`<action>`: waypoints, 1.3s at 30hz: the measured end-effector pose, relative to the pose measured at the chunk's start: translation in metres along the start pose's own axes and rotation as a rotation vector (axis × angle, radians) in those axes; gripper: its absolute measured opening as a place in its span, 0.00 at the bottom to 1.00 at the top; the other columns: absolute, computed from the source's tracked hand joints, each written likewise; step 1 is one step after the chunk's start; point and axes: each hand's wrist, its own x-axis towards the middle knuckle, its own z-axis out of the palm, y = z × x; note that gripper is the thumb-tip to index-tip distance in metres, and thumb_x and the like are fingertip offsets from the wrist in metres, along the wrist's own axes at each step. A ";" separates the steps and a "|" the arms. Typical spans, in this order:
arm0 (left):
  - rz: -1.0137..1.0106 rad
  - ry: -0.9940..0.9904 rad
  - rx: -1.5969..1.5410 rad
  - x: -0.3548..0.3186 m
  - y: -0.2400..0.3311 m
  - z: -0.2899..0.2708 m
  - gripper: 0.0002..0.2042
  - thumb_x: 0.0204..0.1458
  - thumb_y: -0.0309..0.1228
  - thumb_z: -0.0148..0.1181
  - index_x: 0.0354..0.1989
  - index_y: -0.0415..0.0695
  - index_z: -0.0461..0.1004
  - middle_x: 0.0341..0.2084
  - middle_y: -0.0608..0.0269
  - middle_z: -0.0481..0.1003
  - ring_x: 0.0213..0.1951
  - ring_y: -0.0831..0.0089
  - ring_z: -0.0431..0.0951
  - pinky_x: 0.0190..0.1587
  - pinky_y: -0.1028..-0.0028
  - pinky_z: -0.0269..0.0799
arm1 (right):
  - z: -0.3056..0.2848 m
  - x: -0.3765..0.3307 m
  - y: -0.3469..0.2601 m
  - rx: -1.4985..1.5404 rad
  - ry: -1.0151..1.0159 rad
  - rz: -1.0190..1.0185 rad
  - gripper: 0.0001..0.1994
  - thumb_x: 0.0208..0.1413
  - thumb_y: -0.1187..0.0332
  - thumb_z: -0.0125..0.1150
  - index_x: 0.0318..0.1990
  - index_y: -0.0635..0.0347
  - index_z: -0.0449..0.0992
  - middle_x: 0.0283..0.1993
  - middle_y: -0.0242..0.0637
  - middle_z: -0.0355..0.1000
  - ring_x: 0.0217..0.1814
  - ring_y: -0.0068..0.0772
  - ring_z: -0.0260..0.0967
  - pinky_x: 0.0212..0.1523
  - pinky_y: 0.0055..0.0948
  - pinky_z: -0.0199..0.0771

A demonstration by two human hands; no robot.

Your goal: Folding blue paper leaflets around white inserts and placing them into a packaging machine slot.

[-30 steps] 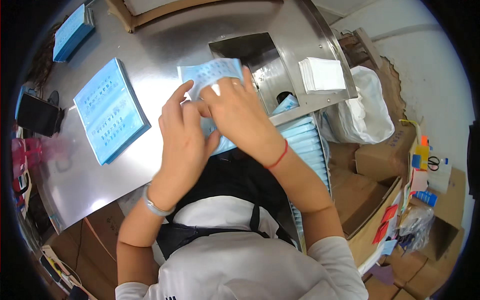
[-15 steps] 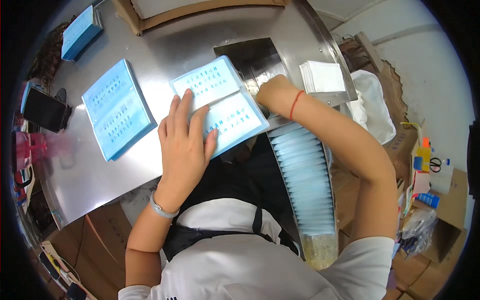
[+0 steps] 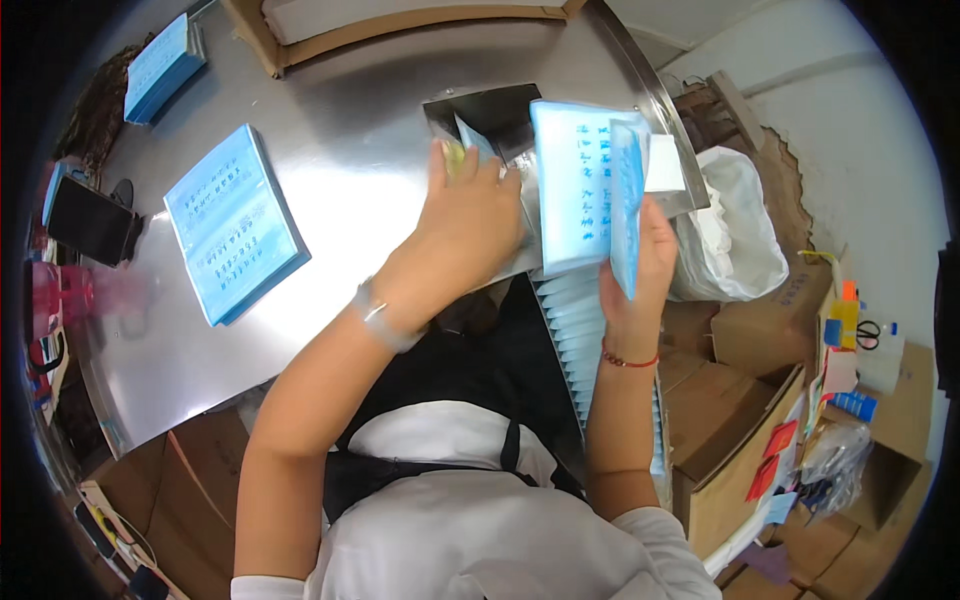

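Observation:
My right hand [image 3: 642,262] holds a folded light-blue printed packet [image 3: 575,190] upright over the right part of the metal table, its narrower flap standing out beside the fingers. My left hand [image 3: 468,222] reaches to the dark recess [image 3: 513,108] in the tabletop, fingers curled down around a small piece with a blue corner [image 3: 472,138] and a yellow-green part [image 3: 453,158]. Its grip there is mostly hidden. Below my right hand, a long trough holds a row of light-blue packets [image 3: 570,325] on edge.
A stack of blue printed packets [image 3: 235,225] lies on the table's left, another stack [image 3: 163,68] at the far left. A phone [image 3: 92,220] stands by the left edge. White folded sheets [image 3: 664,165] sit at the right edge, beside a white-lined bin [image 3: 735,235]. A cardboard tray [image 3: 425,22] is at the back.
The packet that lay flat under my left hand is now folded and raised in my right hand, farther right. My left hand has moved right to the dark recess.

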 end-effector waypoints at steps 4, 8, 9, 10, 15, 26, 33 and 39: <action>-0.084 0.057 -1.523 -0.050 -0.006 -0.024 0.29 0.54 0.27 0.55 0.66 0.35 0.60 0.59 0.45 0.69 0.64 0.55 0.67 0.66 0.57 0.59 | -0.008 -0.020 0.019 0.259 -0.102 0.195 0.14 0.67 0.64 0.54 0.48 0.69 0.73 0.41 0.33 0.74 0.40 0.19 0.69 0.41 0.20 0.69; -0.266 0.141 -2.013 -0.057 0.017 -0.035 0.40 0.47 0.16 0.62 0.71 0.37 0.49 0.57 0.48 0.70 0.59 0.62 0.72 0.61 0.65 0.68 | 0.004 -0.033 0.030 0.459 -0.222 0.310 0.19 0.67 0.65 0.52 0.57 0.72 0.69 0.49 0.41 0.76 0.45 0.26 0.76 0.44 0.24 0.77; -0.282 0.213 -1.888 -0.057 0.017 -0.032 0.40 0.48 0.14 0.60 0.71 0.38 0.49 0.57 0.47 0.70 0.59 0.61 0.73 0.61 0.65 0.69 | 0.012 -0.037 0.027 0.586 -0.269 0.363 0.18 0.68 0.65 0.50 0.57 0.71 0.69 0.48 0.41 0.76 0.43 0.26 0.75 0.41 0.25 0.78; -0.282 0.216 -1.884 -0.059 0.016 -0.032 0.40 0.48 0.14 0.60 0.71 0.38 0.49 0.57 0.47 0.70 0.59 0.61 0.73 0.61 0.65 0.69 | 0.019 -0.042 0.020 0.575 -0.207 0.401 0.13 0.69 0.66 0.49 0.50 0.67 0.73 0.39 0.37 0.76 0.36 0.22 0.73 0.37 0.21 0.75; -0.461 0.240 -2.117 -0.066 0.007 -0.038 0.39 0.45 0.07 0.50 0.70 0.38 0.48 0.56 0.51 0.68 0.60 0.64 0.71 0.62 0.67 0.66 | 0.031 -0.080 0.018 0.360 -0.148 0.333 0.32 0.63 0.73 0.54 0.71 0.70 0.49 0.50 0.46 0.73 0.47 0.35 0.75 0.50 0.29 0.76; -0.426 0.201 -2.108 -0.078 0.012 -0.036 0.44 0.44 0.07 0.53 0.72 0.40 0.44 0.60 0.52 0.63 0.63 0.65 0.67 0.63 0.67 0.65 | 0.050 -0.080 0.010 0.180 0.325 0.204 0.16 0.64 0.72 0.57 0.55 0.73 0.70 0.60 0.43 0.67 0.60 0.28 0.66 0.55 0.30 0.70; -0.399 0.178 -1.918 -0.089 0.019 -0.029 0.42 0.46 0.10 0.55 0.71 0.42 0.45 0.60 0.54 0.63 0.65 0.64 0.64 0.64 0.67 0.64 | 0.051 -0.067 0.008 -0.877 -0.307 -0.732 0.26 0.53 0.73 0.64 0.62 0.58 0.72 0.65 0.53 0.66 0.65 0.55 0.65 0.64 0.43 0.65; -0.360 0.079 -2.001 -0.090 0.014 -0.035 0.47 0.43 0.08 0.44 0.75 0.48 0.38 0.65 0.54 0.58 0.68 0.63 0.59 0.66 0.67 0.60 | 0.045 -0.067 0.019 -0.760 -0.398 -0.671 0.23 0.51 0.65 0.66 0.58 0.50 0.77 0.67 0.49 0.64 0.67 0.58 0.63 0.65 0.47 0.67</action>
